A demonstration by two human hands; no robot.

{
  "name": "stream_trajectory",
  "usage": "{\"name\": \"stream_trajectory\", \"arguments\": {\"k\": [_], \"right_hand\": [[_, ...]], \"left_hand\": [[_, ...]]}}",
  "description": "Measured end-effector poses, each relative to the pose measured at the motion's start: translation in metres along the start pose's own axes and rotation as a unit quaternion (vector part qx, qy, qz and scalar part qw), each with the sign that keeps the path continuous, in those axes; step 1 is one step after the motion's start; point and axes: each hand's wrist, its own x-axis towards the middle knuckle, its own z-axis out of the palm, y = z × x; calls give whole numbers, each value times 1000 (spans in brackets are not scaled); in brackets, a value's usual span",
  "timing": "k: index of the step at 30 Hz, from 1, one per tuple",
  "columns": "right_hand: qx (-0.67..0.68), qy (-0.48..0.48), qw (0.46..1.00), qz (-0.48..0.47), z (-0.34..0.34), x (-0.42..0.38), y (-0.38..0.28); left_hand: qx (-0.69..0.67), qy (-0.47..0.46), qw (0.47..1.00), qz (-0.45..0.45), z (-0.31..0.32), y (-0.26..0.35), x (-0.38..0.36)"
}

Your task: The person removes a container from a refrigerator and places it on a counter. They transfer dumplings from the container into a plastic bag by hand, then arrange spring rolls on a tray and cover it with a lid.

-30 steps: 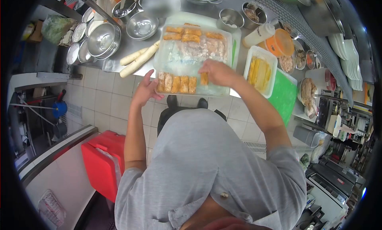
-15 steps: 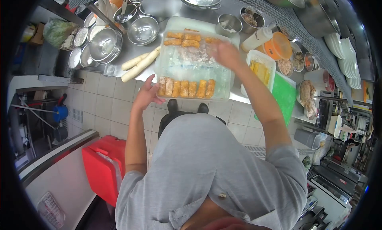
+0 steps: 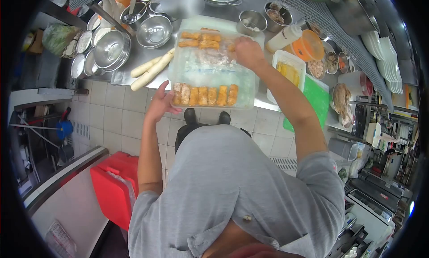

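Note:
A translucent plastic tray (image 3: 214,77) lies at the counter's front edge. Along its near side stand floury orange-brown food rolls (image 3: 212,96) in a row, and more rolls (image 3: 191,40) lie at its far left. White powder (image 3: 214,58) covers part of the middle. My right hand (image 3: 248,52) is over the tray's far right side, fingers curled together beside an orange-brown piece; what they grip is hidden. At the near left corner is my left hand (image 3: 161,102), fingers apart, close against the tray's edge.
Two long white radishes (image 3: 153,70) lie left of the tray, near steel bowls (image 3: 154,33). To the right are a white squeeze bottle (image 3: 284,38), an orange-rimmed tub (image 3: 308,45), a container of yellow food (image 3: 288,73) and a green board (image 3: 313,101). A red bin (image 3: 114,186) stands behind on the left.
My right hand has slowed and sits at the tray's far right side, its fingers sharper than before. My left hand stays by the near left corner. The whole view has shifted slightly.

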Motion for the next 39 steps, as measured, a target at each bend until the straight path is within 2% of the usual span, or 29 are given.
{"name": "stream_trajectory", "arguments": {"k": [7,10,13,14,17,20,23,27,32,35,38,39], "right_hand": [[25,-219,975,38,-44,-33,-17],[70,-314,947,-17,-66,-60,-29],[152,-126,980,18,-45,-37,-28],[157,-110,981,4,-51,-15,-31],[135,67,985,-80,-17,33,-43],[122,-7,992,-25,-10,53,-65],[134,-126,980,73,-26,59,-76],[161,-132,973,96,-6,60,-80],[260,-158,945,123,-31,32,-152],[245,-171,950,95,-39,31,-174],[235,-36,970,51,-26,54,-142],[208,31,977,-16,-18,64,-131]], "left_hand": [[4,-8,1000,-1,-5,-3,3],[1,0,1000,5,-3,-2,0],[1,-6,1000,11,-3,0,-1],[1,1,1000,8,-2,1,-3],[7,11,1000,5,3,5,-3],[20,17,1000,6,-1,1,-2],[16,16,1000,5,-2,-1,-3],[14,3,1000,3,-4,0,-1],[15,-5,1000,-3,-4,-2,3],[14,-4,1000,-8,-3,1,-1],[11,5,1000,-13,-2,2,-5],[16,6,1000,-8,-3,-1,-4]]}}
